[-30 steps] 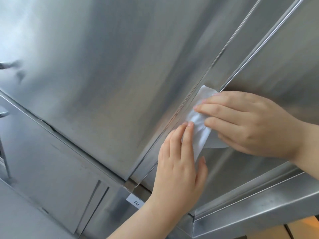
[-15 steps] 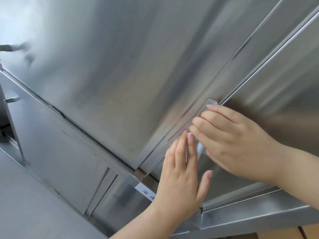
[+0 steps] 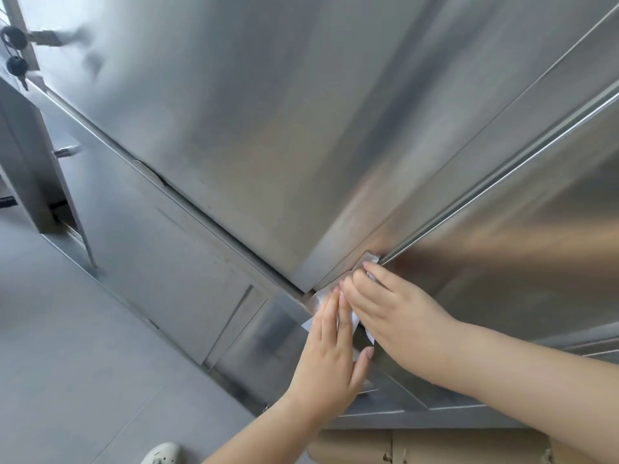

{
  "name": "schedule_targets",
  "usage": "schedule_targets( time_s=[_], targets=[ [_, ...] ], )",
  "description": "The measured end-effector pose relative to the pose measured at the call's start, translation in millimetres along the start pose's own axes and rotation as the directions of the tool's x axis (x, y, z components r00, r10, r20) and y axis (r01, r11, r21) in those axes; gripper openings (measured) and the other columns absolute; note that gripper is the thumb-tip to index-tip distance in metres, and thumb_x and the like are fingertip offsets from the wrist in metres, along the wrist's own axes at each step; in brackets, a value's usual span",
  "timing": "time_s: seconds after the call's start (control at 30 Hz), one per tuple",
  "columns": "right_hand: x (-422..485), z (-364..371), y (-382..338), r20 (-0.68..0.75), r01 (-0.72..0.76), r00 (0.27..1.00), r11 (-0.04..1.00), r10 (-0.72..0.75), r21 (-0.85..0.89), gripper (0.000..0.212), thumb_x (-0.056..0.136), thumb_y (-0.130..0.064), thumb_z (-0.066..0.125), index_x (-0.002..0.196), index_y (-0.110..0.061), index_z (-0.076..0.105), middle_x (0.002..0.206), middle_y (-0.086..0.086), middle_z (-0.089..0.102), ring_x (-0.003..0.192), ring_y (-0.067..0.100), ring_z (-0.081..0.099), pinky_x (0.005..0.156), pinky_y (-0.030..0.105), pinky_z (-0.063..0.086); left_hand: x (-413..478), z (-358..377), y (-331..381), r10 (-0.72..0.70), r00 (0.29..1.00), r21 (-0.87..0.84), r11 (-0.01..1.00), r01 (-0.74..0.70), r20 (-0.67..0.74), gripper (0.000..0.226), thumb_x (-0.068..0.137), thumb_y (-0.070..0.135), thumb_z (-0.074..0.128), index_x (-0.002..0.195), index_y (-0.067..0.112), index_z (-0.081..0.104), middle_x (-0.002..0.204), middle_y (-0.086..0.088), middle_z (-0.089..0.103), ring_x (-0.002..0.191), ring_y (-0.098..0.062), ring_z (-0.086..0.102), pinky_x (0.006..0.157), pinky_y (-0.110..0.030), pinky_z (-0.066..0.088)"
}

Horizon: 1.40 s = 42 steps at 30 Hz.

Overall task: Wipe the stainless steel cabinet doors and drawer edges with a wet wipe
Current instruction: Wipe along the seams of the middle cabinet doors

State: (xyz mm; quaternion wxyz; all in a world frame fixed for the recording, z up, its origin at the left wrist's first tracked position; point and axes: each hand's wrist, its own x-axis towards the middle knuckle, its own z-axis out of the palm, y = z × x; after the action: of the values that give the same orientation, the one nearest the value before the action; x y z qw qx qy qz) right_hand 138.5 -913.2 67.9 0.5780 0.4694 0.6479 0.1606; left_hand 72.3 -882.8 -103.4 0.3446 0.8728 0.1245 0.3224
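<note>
Both hands on the wet wipe (image 3: 351, 324), pinned at the bottom corner of the big cabinet door (image 3: 251, 128), where the vertical door edge (image 3: 469, 202) meets the lower rail. Left hand (image 3: 330, 346): fingers straight and together, flat on the wipe, thumb splayed out, gripping nothing. Right hand (image 3: 398, 313): fingers laid out over the wipe's upper part, only slightly bent and pressing it into the seam; thumb hidden, so can't tell if it pinches. Step looks like edge wiping, near the end of a run. To do it well, press evenly, push the wipe into the groove and corner, and don't let it bunch. The wipe is white, thin and crumpled, mostly covered, with corners poking out around the fingers. Steel is brushed and glossy; no obvious smears readable.
</note>
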Motion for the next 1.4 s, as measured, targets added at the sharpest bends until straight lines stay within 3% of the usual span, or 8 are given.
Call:
schedule_targets(
  time_s=[0.13,0.27,0.4,0.5,0.6,0.77,1.07,1.4],
  targets=[
    [3.9,4.4,-9.5,-0.034,-0.017,0.999,1.000,0.017,0.016,0.065,0.099,-0.030,0.024,0.141,0.016,0.004,0.137,0.028,0.019,0.129,0.043,0.017,0.103,0.057,-0.008,-2.5,3.9,-3.9,-0.002,1.000,-0.010,1.000,0.003,0.023,0.071,0.096,0.037,0.039,0.143,-0.012,0.018,0.154,-0.022,0.009,0.144,-0.030,0.007,0.115,-0.041,0.019],
    [-0.3,3.7,-2.9,0.001,0.014,1.000,0.997,-0.014,0.071,0.065,0.099,-0.030,0.023,0.141,0.014,0.000,0.142,0.027,0.011,0.133,0.044,0.007,0.098,0.053,-0.023,-0.4,2.5,3.2,0.013,1.000,-0.032,0.999,-0.014,-0.022,0.074,0.097,0.041,0.034,0.146,-0.005,0.003,0.154,-0.018,0.003,0.144,-0.029,0.005,0.116,-0.039,0.014],
    [-14.4,-0.5,8.0,0.006,0.022,1.000,0.997,-0.022,0.079,0.067,0.099,-0.027,0.022,0.139,0.017,-0.008,0.144,0.030,0.003,0.131,0.047,-0.003,0.099,0.053,-0.026,9.9,-4.0,16.1,0.041,0.997,-0.032,0.999,-0.043,-0.061,0.071,0.099,0.044,0.026,0.144,-0.009,0.013,0.152,-0.017,0.007,0.143,-0.031,0.009,0.112,-0.049,0.025],
    [-37.0,0.6,25.6,-0.105,-0.091,0.990,0.995,0.094,0.034,0.070,0.092,-0.033,0.034,0.137,0.015,0.010,0.141,0.026,0.031,0.132,0.045,0.022,0.112,0.054,-0.004,23.0,-12.3,31.6,0.070,0.994,-0.014,0.997,-0.072,-0.086,0.072,0.098,0.045,0.029,0.144,-0.009,0.017,0.152,-0.018,0.008,0.141,-0.032,0.013,0.111,-0.050,0.027],
    [-61.0,2.3,48.9,-0.179,-0.173,0.964,0.976,0.196,0.134,0.060,0.084,-0.026,0.041,0.134,0.007,0.033,0.128,0.019,0.053,0.124,0.039,0.045,0.115,0.050,0.021,41.7,-22.1,55.2,0.100,0.984,0.039,0.995,-0.095,-0.150,0.071,0.098,0.046,0.025,0.145,-0.005,0.011,0.152,-0.019,0.009,0.140,-0.031,0.015,0.113,-0.045,0.021],
    [-105.1,4.4,94.2,-0.292,-0.250,0.914,0.958,0.280,0.138,0.057,0.095,-0.011,0.007,0.133,0.009,0.044,0.128,0.022,0.052,0.125,0.041,0.041,0.112,0.051,0.015,82.1,-43.6,101.5,0.140,0.949,0.065,0.990,-0.127,-0.282,0.068,0.099,0.045,0.018,0.143,-0.006,0.020,0.148,-0.019,0.015,0.135,-0.032,0.022,0.110,-0.043,0.025],
    [-183.8,-33.3,197.0,-0.384,-0.307,0.876,0.951,0.292,0.025,0.044,0.090,-0.011,0.032,0.126,0.001,0.056,0.120,0.014,0.058,0.117,0.034,0.052,0.112,0.048,0.023,163.9,-92.5,186.9,0.220,0.827,0.085,0.975,-0.206,-0.518,0.065,0.098,0.044,0.015,0.141,-0.002,0.030,0.146,-0.016,0.026,0.130,-0.029,0.033,0.107,-0.039,0.027],
    [-263.9,-67.9,282.6,-0.567,-0.467,0.748,0.880,0.344,-0.083,0.031,0.095,-0.007,0.043,0.120,-0.002,0.060,0.115,0.011,0.061,0.113,0.029,0.056,0.106,0.040,0.037,238.1,-160.5,272.8,0.296,0.728,0.192,0.955,-0.226,-0.619,0.070,0.089,0.045,0.034,0.139,-0.004,0.038,0.142,-0.019,0.042,0.125,-0.029,0.036,0.102,-0.041,0.028]
  ],
)
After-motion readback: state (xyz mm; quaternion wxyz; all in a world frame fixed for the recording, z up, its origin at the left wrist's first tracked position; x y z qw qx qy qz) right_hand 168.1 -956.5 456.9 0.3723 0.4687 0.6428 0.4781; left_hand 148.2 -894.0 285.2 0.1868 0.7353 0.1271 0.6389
